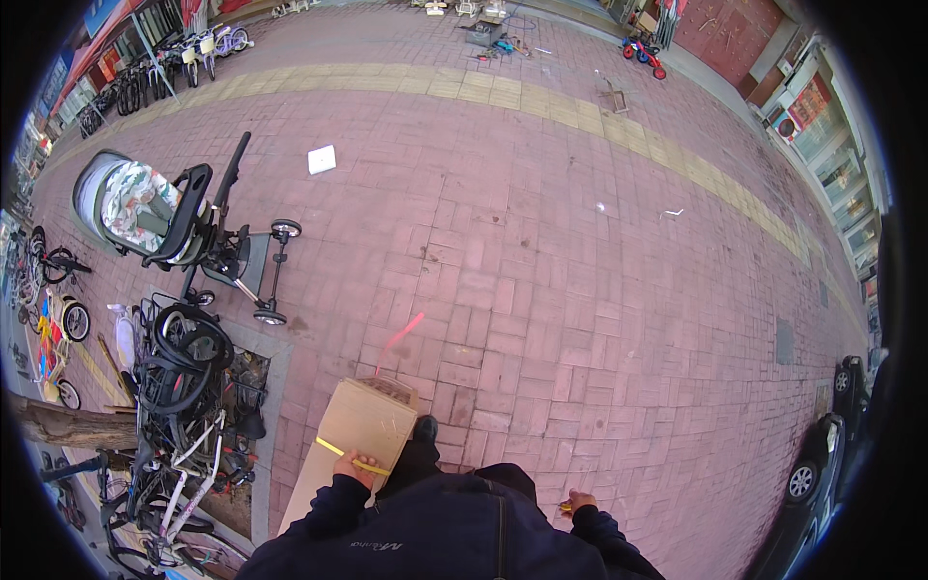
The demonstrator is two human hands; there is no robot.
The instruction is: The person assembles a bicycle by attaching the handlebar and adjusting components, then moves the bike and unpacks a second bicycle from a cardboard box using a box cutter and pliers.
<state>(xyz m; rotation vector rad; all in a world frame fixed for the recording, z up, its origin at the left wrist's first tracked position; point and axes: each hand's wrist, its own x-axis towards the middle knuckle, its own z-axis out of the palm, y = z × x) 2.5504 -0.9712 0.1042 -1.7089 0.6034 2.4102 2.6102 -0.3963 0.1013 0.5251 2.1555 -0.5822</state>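
Observation:
A large brown cardboard box (362, 418) stands against my left leg, with a yellow strap (330, 446) running across it. My left hand (356, 468) is closed round this strap at the side of the box. Some of its fingers are hidden from above. Out to my right, away from the box, my right hand (581, 501) is closed on a small yellow object (565, 507). Its kind is too small to make out. A thin red strip (402, 333) lies on the bricks just beyond the far end of the box.
A baby stroller (184, 208) stands at left, beyond a heap of bicycles and parts (188, 425) around a tree trunk (72, 423). A white square piece (322, 159) lies on the paving (541, 251). Dark cars (822, 464) are parked at right; tools (507, 44) lie far ahead.

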